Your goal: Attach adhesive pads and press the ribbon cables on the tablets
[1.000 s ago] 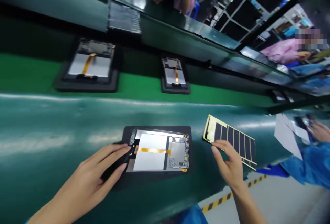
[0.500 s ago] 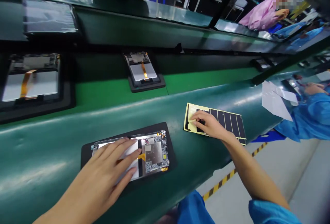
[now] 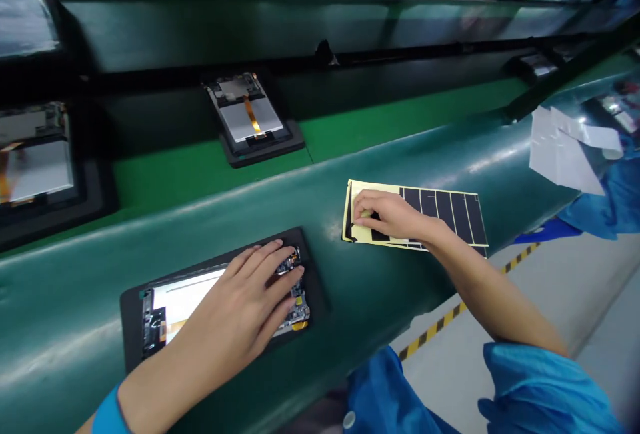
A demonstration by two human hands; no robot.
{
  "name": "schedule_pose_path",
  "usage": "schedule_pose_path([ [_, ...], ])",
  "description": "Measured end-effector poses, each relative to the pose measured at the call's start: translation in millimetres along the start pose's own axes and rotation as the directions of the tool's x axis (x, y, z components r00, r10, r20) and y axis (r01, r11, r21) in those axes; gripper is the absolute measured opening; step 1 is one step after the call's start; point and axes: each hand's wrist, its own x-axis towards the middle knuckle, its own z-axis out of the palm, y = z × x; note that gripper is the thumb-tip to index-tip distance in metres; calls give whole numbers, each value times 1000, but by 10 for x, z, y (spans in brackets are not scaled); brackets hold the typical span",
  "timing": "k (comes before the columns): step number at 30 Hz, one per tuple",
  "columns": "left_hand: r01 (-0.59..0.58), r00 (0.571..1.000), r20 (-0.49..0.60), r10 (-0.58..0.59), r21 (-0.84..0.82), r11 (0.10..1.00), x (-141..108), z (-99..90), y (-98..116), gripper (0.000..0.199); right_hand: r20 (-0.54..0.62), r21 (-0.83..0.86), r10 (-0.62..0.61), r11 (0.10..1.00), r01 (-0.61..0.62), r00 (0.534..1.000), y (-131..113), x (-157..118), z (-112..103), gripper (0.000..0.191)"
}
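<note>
An opened tablet (image 3: pixel 193 293) with a bare circuit board lies on a black pad (image 3: pixel 131 311) at the bench's near side. My left hand (image 3: pixel 245 301) rests over its board end, fingers spread and flat, hiding most of the board. To the right lies a yellow backing sheet (image 3: pixel 361 187) bearing rows of black adhesive pieces (image 3: pixel 443 211). My right hand (image 3: pixel 393 214) is at its left end, thumb and fingers pinched together against the yellow part. What sits between those fingertips is hidden.
Beyond the bench edge, a green conveyor belt (image 3: pixel 360 124) carries another opened tablet (image 3: pixel 247 114) and one at the left (image 3: pixel 37 161). White papers (image 3: pixel 565 147) lie to the right, by a blue sleeve (image 3: pixel 617 201). A dark slanted post (image 3: pixel 555 81) stands at the right.
My left hand has slid from the tablet's middle onto its circuit board end. My right hand stays pinched at the sheet's left end. The camera view has tipped down.
</note>
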Motion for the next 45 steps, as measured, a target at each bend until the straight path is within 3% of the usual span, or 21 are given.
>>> schedule_pose_path([
  [7, 6, 996, 85, -5, -12, 1000, 269, 56, 49, 35, 36, 14, 13, 1000, -14, 999, 1, -25, -72, 13],
  [14, 1, 993, 116, 1, -14, 1000, 411, 68, 103, 36, 44, -26, -55, 998, 56, 998, -28, 64, -7, 14],
  [21, -38, 984, 173, 42, -28, 999, 505, 133, 197, 40, 16, 55, -74, 996, 73, 997, -63, 78, 24, 14],
  [28, -42, 966, 253, 55, -56, 998, 569, 134, 159, 43, 87, 148, -64, 988, 50, 994, -103, 43, -65, 14],
  [35, -47, 970, 240, 45, 0, 999, 569, 199, 121, 50, 162, 161, -46, 987, 19, 986, -204, 108, -165, 18],
  [45, -30, 973, 230, 17, 52, 998, 581, 224, 68, 58, 200, 42, -25, 999, 18, 980, -232, 212, -220, 17],
])
